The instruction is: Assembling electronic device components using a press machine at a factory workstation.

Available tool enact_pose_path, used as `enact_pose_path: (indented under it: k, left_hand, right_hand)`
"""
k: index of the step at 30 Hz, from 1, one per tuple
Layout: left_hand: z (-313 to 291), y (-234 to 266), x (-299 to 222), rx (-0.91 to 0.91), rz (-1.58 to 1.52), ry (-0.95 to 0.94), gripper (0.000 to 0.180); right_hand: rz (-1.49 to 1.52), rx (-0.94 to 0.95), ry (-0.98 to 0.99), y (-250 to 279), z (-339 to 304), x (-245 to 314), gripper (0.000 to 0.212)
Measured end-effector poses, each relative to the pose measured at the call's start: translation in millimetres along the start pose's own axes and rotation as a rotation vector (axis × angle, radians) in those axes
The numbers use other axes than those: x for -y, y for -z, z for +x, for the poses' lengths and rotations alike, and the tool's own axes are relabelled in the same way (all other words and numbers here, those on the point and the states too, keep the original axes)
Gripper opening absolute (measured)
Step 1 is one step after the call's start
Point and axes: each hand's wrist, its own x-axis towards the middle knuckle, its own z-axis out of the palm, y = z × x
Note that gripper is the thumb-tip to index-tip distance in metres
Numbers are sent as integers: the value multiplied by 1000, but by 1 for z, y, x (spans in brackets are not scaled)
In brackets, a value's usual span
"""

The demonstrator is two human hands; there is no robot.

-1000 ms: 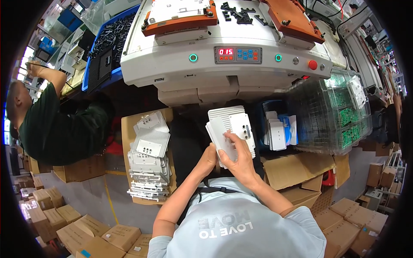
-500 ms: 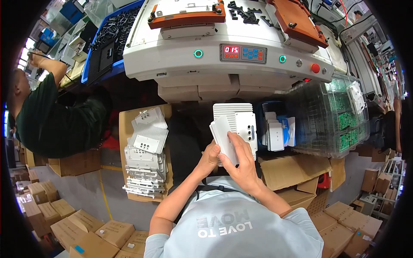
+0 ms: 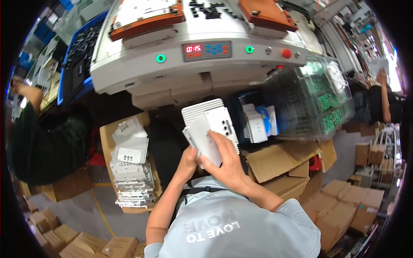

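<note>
Over my lap lies a white finned metal housing with a flat section that has dark round holes and a slot. A smooth white plate is in front of it, covering part of its fins; whether the two touch, I cannot tell. My left hand grips the plate's lower left edge, fingers partly hidden. Across the plate's right side lies my right hand, its thumb low and its fingers curled over the face, holding it too.
Left of my legs, a carton bears stacked white finned parts. On the right are a blue bin with white plates, clear trays of green boards and open cardboard. Ahead stands a white machine with orange fixtures. A co-worker sits left.
My view has swung, so the machine, cartons and hands appear farther left and tilted. The plate now shows more of its broad face, lying flatter over the housing. Both hands keep hold of it.
</note>
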Motion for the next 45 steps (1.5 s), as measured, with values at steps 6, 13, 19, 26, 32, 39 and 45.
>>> enact_pose_path:
  k: [6,13,19,26,32,39,45]
  left_hand:
    - [0,-5,-7,19,-160,3,113]
    - [-10,19,0,-27,-260,7,112]
    - [-15,23,-8,-55,-315,-57,105]
    - [-20,22,-12,-65,-327,-65,105]
    - [-18,18,-13,-46,-314,-56,106]
    - [-8,8,-8,-107,-251,-72,112]
    - [-12,10,-10,-124,-195,-213,103]
  right_hand:
    - [297,93,-222,14,-5,-1,62]
    - [206,-354,-425,66,5,-67,62]
    - [-538,-437,-299,45,-60,-249,56]
    - [-655,-394,-304,27,-78,-283,56]
    - [-627,-401,-299,36,-56,-240,51]
    - [25,204,268,30,11,-4,62]
    - [-43,-5,303,-12,5,1,49]
